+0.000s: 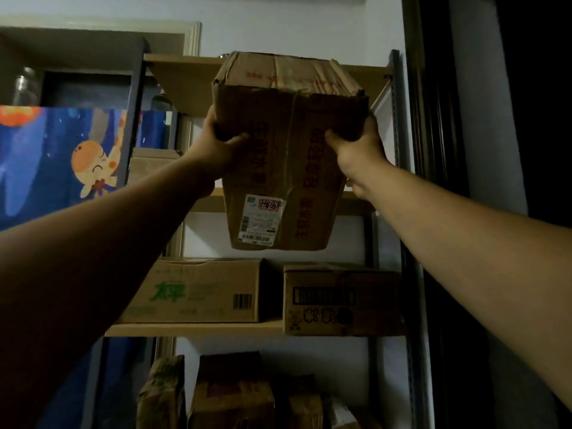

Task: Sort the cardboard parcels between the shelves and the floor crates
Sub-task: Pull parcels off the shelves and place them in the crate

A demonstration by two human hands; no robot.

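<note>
Left forearm (102, 243): nearest the camera, bare, reaching up from the lower left edge of the view.
Right forearm (458, 243): bare, reaching up from the right edge.
Left hand (216, 144): clamped on the lower left corner of a raised parcel; thumb pressed across its near face, the other fingers wrapped behind the side and hidden.
Right hand (359, 147): clamped on the lower right corner of the same parcel; thumb pressed on the near face, the other fingers curled around the far side and hidden.
Cardboard parcel (288, 144): worn brown box with red printing, held in the air and tilted so its underside faces the camera; its top end is level with the front edge of the top shelf (182, 85).
Shipping label (261, 219): white, with barcodes, stuck near the parcel's lower end.
Second shelf (204, 204): mostly hidden behind the parcel.
Third shelf (192, 330): carries two boxes side by side.
Box with green print (198, 292): towards the left of that shelf.
Box with dark print (340, 300): at the right end, overhanging the front edge.
Lowest level: several crumpled brown packages (232, 394), dim and hard to tell apart.
Cartoon poster (62, 162): blue, left of the shelving.
</note>
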